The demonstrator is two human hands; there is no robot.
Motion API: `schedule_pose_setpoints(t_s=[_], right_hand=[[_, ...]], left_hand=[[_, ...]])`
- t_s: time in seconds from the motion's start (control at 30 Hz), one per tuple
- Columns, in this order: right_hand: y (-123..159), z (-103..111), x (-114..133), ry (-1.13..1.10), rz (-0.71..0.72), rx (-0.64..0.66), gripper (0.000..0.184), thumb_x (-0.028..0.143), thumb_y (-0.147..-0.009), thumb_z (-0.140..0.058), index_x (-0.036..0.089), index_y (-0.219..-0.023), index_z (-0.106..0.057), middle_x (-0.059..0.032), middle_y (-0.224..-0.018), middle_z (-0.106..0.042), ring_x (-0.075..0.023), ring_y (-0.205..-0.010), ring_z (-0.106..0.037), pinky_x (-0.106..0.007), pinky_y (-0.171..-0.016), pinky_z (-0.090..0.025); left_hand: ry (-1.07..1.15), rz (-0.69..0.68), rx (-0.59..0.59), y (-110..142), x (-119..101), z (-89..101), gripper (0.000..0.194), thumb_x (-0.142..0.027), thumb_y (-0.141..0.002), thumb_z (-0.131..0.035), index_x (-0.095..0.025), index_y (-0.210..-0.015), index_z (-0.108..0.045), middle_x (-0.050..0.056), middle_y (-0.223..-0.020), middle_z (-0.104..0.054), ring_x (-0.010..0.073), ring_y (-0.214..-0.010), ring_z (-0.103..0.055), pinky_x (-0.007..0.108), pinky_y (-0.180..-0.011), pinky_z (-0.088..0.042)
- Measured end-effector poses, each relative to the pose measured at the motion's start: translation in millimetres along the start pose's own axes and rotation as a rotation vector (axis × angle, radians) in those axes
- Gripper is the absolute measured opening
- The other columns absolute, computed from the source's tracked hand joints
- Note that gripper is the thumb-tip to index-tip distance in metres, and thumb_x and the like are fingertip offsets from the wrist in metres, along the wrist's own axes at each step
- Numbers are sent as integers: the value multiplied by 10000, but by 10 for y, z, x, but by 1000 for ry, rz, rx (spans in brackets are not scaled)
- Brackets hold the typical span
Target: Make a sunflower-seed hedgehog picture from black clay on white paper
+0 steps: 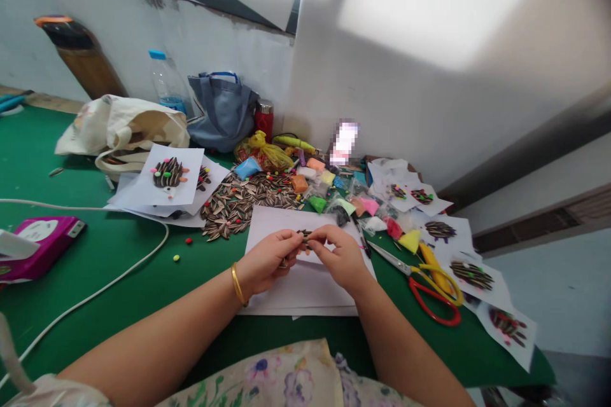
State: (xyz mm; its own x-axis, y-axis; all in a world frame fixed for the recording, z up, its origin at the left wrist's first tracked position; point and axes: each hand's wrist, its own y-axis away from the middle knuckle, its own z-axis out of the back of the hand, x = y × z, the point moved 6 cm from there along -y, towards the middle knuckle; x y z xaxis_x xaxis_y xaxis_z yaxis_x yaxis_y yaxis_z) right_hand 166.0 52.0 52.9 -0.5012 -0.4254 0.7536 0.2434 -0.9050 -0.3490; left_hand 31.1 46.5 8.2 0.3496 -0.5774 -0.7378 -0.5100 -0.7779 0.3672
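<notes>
My left hand (pixel 273 257) is closed, thumb and forefinger pinched at a small cluster of dark striped sunflower seeds (pixel 304 236); a few seeds also seem tucked under its curled fingers. From the other side my right hand (pixel 338 259) pinches at the same cluster, its fingertips on a seed. Small orange bits show beneath the cluster, partly hidden by the fingers. Both hands are over a stack of white paper (pixel 305 296). Just behind the paper lies a loose pile of sunflower seeds (pixel 238 203) with small coloured balls among them.
Bagged coloured clay (pixel 368 206) lies behind my right hand. Open scissors (pixel 432 292) and seed-figure papers (pixel 472 275) are to the right. More such papers (pixel 172 175) lie left, near a white cable (pixel 119 275) and a purple pack (pixel 41 245). Bags (pixel 222 111) stand along the wall.
</notes>
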Motion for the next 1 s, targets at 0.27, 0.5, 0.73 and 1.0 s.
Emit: schedule_pose_setpoints(t_s=[0.27, 0.5, 0.73, 1.0], right_hand=[[-12, 148, -393, 186, -92, -5, 79, 207, -798, -583, 203, -770, -656, -13, -763, -634, -171, -752, -560, -290, -695, -427], [20, 6, -575, 257, -207, 133, 111, 183, -786, -563, 213, -805, -668, -6, -792, -673, -158, -747, -583, -259, -672, -418], [17, -30, -590, 332, -175, 115, 158, 155, -799, -553, 223, -867, -678, -17, -855, -684, -175, -813, -598, -272, -714, -425], [6, -93, -569, 391, -69, 102, 152, 137, -823, -561, 220, -864, -681, -20, -852, -679, -170, -813, -589, -272, -744, -422]], left_hand=[[519, -6, -114, -78, -98, 201, 184, -268, -946, -474, -142, -816, -508, -70, -603, -322, 16, -394, -304, 92, -304, -161], [596, -26, -207, -148, -92, 363, 190, -262, -956, -460, -145, -810, -497, -75, -594, -318, 12, -367, -309, 95, -283, -172], [577, -24, -230, -159, -73, 366, 186, -255, -954, -460, -145, -809, -495, -75, -592, -320, 10, -363, -308, 96, -282, -162], [564, -23, -229, -164, -68, 372, 180, -261, -954, -461, -149, -816, -488, -73, -600, -327, 12, -366, -318, 99, -282, -160]])
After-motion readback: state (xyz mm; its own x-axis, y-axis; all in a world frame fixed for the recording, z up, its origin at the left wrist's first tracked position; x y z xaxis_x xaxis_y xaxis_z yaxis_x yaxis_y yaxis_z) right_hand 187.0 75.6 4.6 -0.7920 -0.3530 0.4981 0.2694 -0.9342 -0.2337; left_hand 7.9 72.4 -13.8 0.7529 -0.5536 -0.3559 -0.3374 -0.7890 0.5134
